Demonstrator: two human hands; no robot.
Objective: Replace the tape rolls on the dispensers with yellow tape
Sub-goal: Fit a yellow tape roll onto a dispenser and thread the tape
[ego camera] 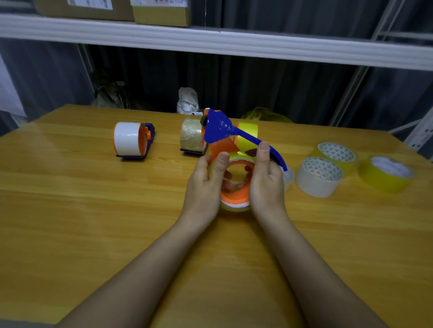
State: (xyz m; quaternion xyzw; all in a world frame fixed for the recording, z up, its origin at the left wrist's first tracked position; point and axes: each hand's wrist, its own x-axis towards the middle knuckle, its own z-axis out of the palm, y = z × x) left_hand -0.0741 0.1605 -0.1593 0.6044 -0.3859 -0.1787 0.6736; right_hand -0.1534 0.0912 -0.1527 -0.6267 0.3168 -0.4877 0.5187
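Blue dispenser (234, 138) gripped by both hands; box labels (90, 2) unreadable

— What's around me here?
— I sit at a glossy wooden table (70, 210) with soft light glancing off it. Dark grey curtains (269, 89) hang behind.
— And above?
— A white shelf (210, 42) crosses overhead, holding cardboard boxes (161, 11); a white metal rack (419, 133) stands at my right.

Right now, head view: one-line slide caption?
Both hands, left hand and right hand, seat a yellow tape roll on a blue-and-orange dispenser.
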